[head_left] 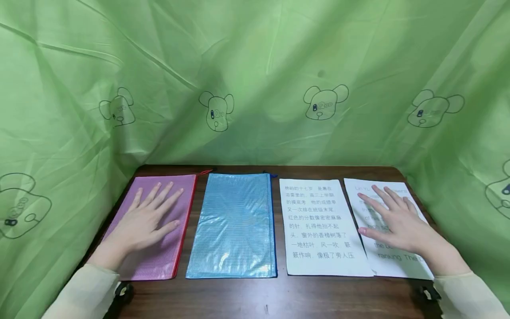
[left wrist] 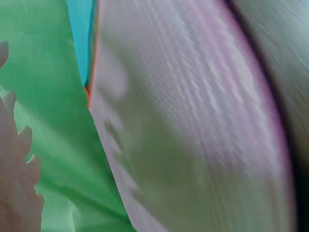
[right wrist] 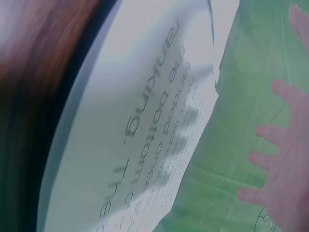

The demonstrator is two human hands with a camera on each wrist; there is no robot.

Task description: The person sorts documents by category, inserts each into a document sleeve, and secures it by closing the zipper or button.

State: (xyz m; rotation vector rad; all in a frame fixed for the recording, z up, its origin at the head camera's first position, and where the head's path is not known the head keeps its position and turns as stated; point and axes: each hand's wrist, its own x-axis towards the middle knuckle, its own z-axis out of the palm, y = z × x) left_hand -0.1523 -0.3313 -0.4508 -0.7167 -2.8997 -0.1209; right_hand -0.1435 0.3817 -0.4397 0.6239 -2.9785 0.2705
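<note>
Pink pouch: mesh zip pouch (head_left: 159, 221) with a red zipper edge, lying flat at the left end of the tabletop (head_left: 255, 297); it looks flat, and what it holds, if anything, cannot be told.
Left hand: left hand (head_left: 145, 221) rests palm down on the pink pouch, fingers (head_left: 165, 195) straight and spread wide, gripping nothing.
Blue pouch: blue mesh zip pouch (head_left: 235, 226) just beside the pink one, flat and shiny, untouched; its contents cannot be told.
Chinese sheet: white sheet with Chinese print (head_left: 322, 226) lies right of the blue pouch, outside any pouch, its right edge meeting the next sheet.
English sheet: white sheet with English print (head_left: 398, 261) at the right end of the tabletop, also outside the pouches.
Right hand: right hand (head_left: 394, 217) lies flat on the English sheet, fingers (head_left: 372, 206) straight and fanned, holding nothing.
Backdrop: green cloth with bear outlines (head_left: 255, 79) hangs behind and around the tabletop.
Wrist views: blurred; pink mesh on the left, printed paper on the right.
</note>
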